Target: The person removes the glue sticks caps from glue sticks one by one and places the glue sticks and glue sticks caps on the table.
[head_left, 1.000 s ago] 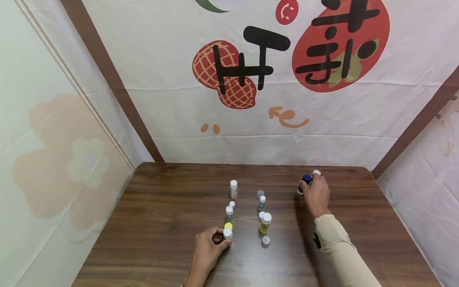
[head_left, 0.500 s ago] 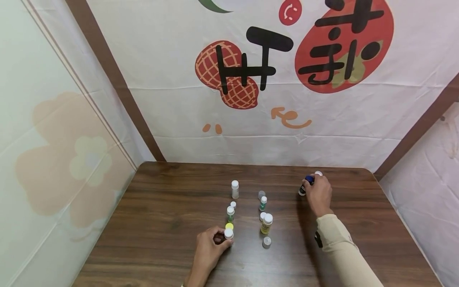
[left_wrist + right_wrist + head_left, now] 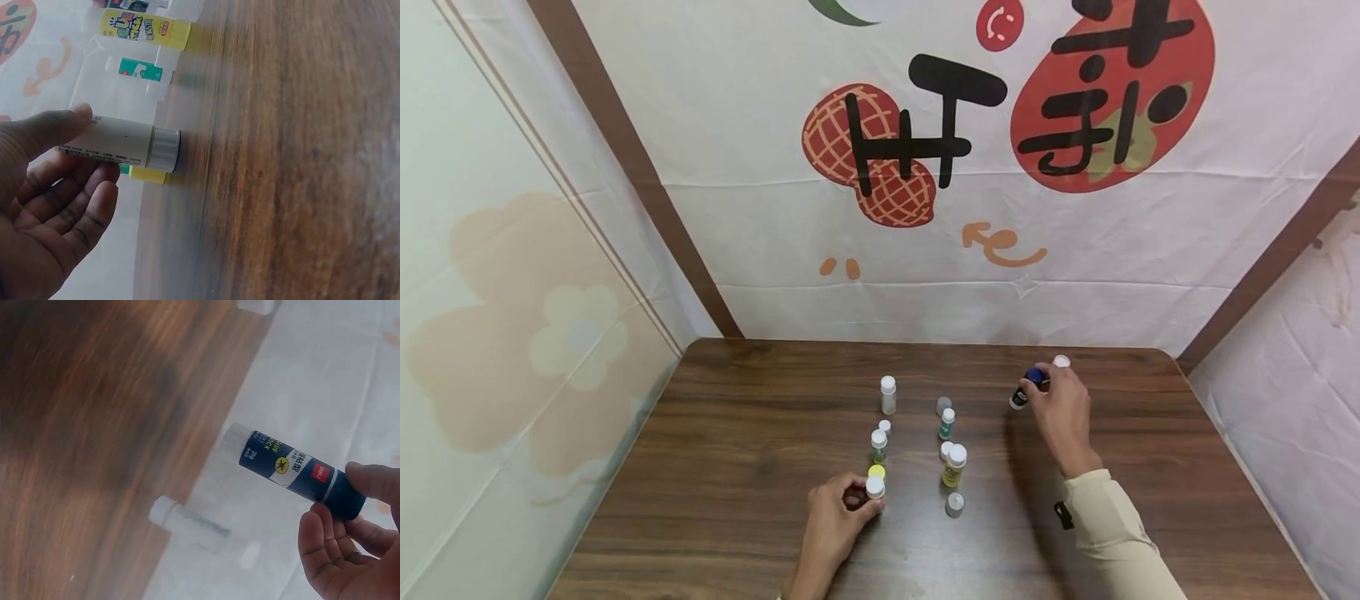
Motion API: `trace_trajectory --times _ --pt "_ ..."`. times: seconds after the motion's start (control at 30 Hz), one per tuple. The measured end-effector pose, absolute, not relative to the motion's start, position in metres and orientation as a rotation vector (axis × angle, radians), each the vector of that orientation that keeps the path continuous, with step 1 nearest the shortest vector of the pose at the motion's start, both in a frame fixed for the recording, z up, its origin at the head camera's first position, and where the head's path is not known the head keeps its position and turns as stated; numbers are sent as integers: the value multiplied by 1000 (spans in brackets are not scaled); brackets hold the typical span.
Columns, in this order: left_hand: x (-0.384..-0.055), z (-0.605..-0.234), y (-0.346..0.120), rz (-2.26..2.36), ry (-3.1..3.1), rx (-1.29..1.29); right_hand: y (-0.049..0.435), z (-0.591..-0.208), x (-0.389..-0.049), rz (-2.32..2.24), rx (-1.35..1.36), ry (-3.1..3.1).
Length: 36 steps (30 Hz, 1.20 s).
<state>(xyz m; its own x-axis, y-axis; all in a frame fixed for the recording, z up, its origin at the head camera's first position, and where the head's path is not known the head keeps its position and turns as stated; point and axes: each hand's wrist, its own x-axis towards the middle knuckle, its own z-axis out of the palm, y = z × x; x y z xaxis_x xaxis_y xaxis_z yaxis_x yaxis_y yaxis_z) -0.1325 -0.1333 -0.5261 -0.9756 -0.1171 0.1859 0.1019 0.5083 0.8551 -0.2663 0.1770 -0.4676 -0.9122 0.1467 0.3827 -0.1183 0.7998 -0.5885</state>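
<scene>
My left hand (image 3: 835, 517) pinches a white glue stick (image 3: 122, 140) between thumb and fingers, at the near middle of the table. Its silver-grey end (image 3: 165, 150) points down at the tabletop. At the far right, my right hand (image 3: 1063, 412) pinches a dark blue glue stick (image 3: 287, 465) by its blue end, and that stick leans over. Whether its lower end touches the table I cannot tell. A white glue stick (image 3: 200, 528) stands close behind the right hand. Beside the left hand is a yellow round cap-like piece (image 3: 877, 472).
A green-labelled glue stick (image 3: 879, 447), a white one (image 3: 888, 396), a smaller green one (image 3: 947, 423) and a yellow one (image 3: 953, 467) stand mid-table. Several small round cap-like pieces, one being a whitish cap (image 3: 955, 504), lie among them. A printed cloth (image 3: 760, 250) hangs behind the table (image 3: 715, 467).
My right hand has shifted the blue glue stick slightly left, away from the white one behind, and it leans more. My left hand stays put with its glue stick.
</scene>
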Motion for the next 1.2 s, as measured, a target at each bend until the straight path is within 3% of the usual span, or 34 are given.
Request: trace_trajectory --times 0.87,1.2 --pt "-127 -528 -128 -1307 -2515 -8 145 -414 -210 1035 93 -2396" --pt "-125 -498 -145 -1249 -2299 -84 129 -406 -203 1237 160 -2345"
